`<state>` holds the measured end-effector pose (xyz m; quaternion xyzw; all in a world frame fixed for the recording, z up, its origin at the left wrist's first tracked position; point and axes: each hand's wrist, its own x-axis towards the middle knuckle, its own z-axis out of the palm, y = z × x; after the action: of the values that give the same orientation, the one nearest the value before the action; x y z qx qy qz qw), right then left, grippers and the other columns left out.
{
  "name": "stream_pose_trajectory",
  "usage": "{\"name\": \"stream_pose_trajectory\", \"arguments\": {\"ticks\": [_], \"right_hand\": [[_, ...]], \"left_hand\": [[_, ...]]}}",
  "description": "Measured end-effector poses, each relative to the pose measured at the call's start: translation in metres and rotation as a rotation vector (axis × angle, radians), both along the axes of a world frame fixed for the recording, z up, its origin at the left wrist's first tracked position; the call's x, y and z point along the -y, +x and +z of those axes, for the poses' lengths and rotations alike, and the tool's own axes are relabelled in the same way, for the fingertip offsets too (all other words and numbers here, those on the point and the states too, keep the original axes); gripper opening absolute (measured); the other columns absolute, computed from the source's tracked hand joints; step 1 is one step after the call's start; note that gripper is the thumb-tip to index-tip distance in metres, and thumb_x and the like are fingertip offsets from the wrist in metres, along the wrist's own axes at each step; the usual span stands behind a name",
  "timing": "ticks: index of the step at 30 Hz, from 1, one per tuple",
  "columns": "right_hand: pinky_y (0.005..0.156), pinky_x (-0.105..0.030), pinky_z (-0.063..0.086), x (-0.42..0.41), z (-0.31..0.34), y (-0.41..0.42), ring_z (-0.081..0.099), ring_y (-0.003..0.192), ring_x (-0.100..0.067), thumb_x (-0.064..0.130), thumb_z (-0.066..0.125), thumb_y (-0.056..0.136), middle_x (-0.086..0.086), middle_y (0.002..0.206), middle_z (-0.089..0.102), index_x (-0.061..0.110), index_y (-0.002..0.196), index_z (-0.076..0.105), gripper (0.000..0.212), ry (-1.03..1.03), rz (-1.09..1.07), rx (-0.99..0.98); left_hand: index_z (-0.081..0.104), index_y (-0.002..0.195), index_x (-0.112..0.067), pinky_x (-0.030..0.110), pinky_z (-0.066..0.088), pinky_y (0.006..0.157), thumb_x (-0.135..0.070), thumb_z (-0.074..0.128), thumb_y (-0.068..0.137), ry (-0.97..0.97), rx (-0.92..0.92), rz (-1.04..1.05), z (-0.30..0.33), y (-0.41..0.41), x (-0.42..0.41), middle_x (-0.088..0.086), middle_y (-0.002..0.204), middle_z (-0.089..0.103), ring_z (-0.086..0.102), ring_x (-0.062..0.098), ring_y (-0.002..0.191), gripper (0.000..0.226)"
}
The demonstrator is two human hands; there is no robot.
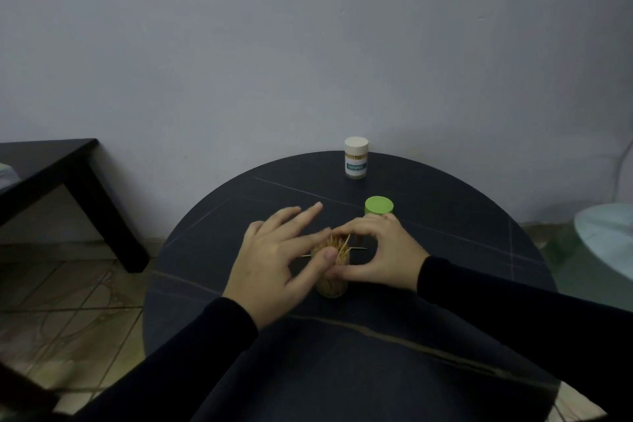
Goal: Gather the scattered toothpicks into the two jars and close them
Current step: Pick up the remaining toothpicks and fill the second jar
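Though dim: round dark table (445, 284), grey wall (308, 44)

Left hand (274, 260) spread, right hand (380, 250) curled.

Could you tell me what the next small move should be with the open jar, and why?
Probably tuck the tilted toothpicks upright into the open jar: they stick out above its rim, so the green lid, standing behind the right hand, likely would not seat yet. The left hand is at the jar.

Round dark table (445, 284), open toothpick jar (331, 286), closed labelled jar (356, 161), green lid (378, 205), stray toothpick (359, 248)
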<state>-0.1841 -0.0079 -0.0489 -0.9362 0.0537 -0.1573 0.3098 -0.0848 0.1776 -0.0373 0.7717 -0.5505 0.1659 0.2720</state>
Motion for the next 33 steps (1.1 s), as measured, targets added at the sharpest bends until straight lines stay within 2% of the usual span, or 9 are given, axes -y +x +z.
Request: {"name": "stream_pose_trajectory", "arguments": {"ticks": [3, 4, 6, 8, 11, 19, 25, 29, 33], "right_hand": [[0.098, -0.036, 0.035, 0.0, 0.0, 0.0, 0.052, 0.095, -0.002, 0.078, 0.061, 0.06, 0.02, 0.104, 0.062, 0.046, 0.109, 0.058, 0.059, -0.003, 0.01, -0.019], [0.098, -0.037, 0.035, -0.001, -0.001, 0.001, 0.052, 0.093, -0.003, 0.077, 0.061, 0.06, 0.019, 0.101, 0.063, 0.046, 0.106, 0.059, 0.056, -0.002, 0.009, -0.009], [0.098, -0.036, 0.034, 0.0, -0.003, 0.001, 0.053, 0.093, -0.002, 0.077, 0.061, 0.059, 0.019, 0.098, 0.064, 0.044, 0.101, 0.062, 0.053, 0.005, 0.009, 0.015], [0.098, -0.034, 0.034, 0.001, -0.004, 0.002, 0.053, 0.097, 0.0, 0.08, 0.06, 0.058, 0.023, 0.103, 0.064, 0.048, 0.106, 0.061, 0.058, 0.011, 0.011, 0.008], [0.097, -0.033, 0.035, 0.001, -0.005, 0.003, 0.052, 0.099, -0.001, 0.085, 0.06, 0.056, 0.025, 0.105, 0.063, 0.05, 0.108, 0.061, 0.064, 0.011, 0.004, 0.005], [0.091, -0.025, 0.032, -0.001, 0.003, -0.001, 0.047, 0.091, 0.006, 0.06, 0.072, 0.067, 0.031, 0.097, 0.054, 0.04, 0.114, 0.061, 0.053, -0.013, 0.002, -0.017], [0.092, -0.027, 0.034, -0.001, 0.0, 0.0, 0.05, 0.09, 0.003, 0.076, 0.063, 0.06, 0.028, 0.097, 0.06, 0.05, 0.105, 0.058, 0.052, 0.004, 0.009, 0.015], [0.092, -0.027, 0.035, 0.0, -0.001, 0.0, 0.051, 0.092, 0.002, 0.077, 0.061, 0.061, 0.029, 0.098, 0.058, 0.049, 0.108, 0.059, 0.055, -0.003, 0.014, 0.011], [0.091, -0.026, 0.035, -0.001, 0.0, 0.0, 0.051, 0.09, 0.002, 0.076, 0.06, 0.063, 0.029, 0.096, 0.057, 0.049, 0.108, 0.057, 0.053, -0.005, 0.014, 0.024]], "left_hand": [[0.029, 0.147, -0.035, 0.039, 0.025, 0.104, -0.07, 0.025, 0.091, 0.114, 0.021, -0.09, 0.001, -0.004, 0.0, -0.017, 0.156, 0.022, 0.021, 0.011, 0.143, 0.066], [0.029, 0.148, -0.034, 0.041, 0.024, 0.104, -0.07, 0.025, 0.091, 0.173, 0.066, -0.115, 0.0, -0.005, 0.001, -0.017, 0.157, 0.021, 0.02, 0.013, 0.144, 0.067], [0.048, 0.138, -0.03, 0.047, 0.033, 0.099, -0.065, 0.029, 0.094, 0.214, 0.18, -0.132, -0.001, -0.006, 0.002, -0.015, 0.148, 0.041, 0.035, 0.017, 0.138, 0.06], [0.068, 0.115, -0.03, 0.047, 0.039, 0.087, -0.054, 0.037, 0.096, 0.092, 0.251, -0.097, 0.0, -0.004, 0.002, -0.016, 0.121, 0.065, 0.055, 0.02, 0.122, 0.043], [0.073, 0.099, -0.031, 0.038, 0.034, 0.081, -0.043, 0.043, 0.095, -0.078, 0.27, -0.006, 0.002, 0.002, -0.001, -0.017, 0.1, 0.072, 0.062, 0.018, 0.108, 0.032], [0.065, 0.122, -0.03, 0.042, 0.04, 0.084, -0.06, 0.036, 0.093, 0.107, 0.111, -0.054, -0.008, -0.004, -0.001, -0.017, 0.124, 0.063, 0.056, 0.012, 0.112, 0.051], [0.065, 0.12, -0.029, 0.036, 0.037, 0.086, -0.049, 0.042, 0.094, -0.065, 0.032, -0.027, -0.006, 0.0, 0.0, -0.019, 0.118, 0.064, 0.053, 0.009, 0.111, 0.04], [0.071, 0.11, -0.033, 0.042, 0.039, 0.086, -0.055, 0.039, 0.093, 0.027, 0.111, -0.028, -0.011, 0.004, -0.001, -0.016, 0.128, 0.061, 0.052, 0.015, 0.115, 0.043], [0.06, 0.128, -0.031, 0.042, 0.039, 0.09, -0.059, 0.037, 0.093, 0.011, 0.078, -0.026, -0.01, 0.002, -0.002, -0.014, 0.137, 0.053, 0.047, 0.014, 0.123, 0.05]]}}
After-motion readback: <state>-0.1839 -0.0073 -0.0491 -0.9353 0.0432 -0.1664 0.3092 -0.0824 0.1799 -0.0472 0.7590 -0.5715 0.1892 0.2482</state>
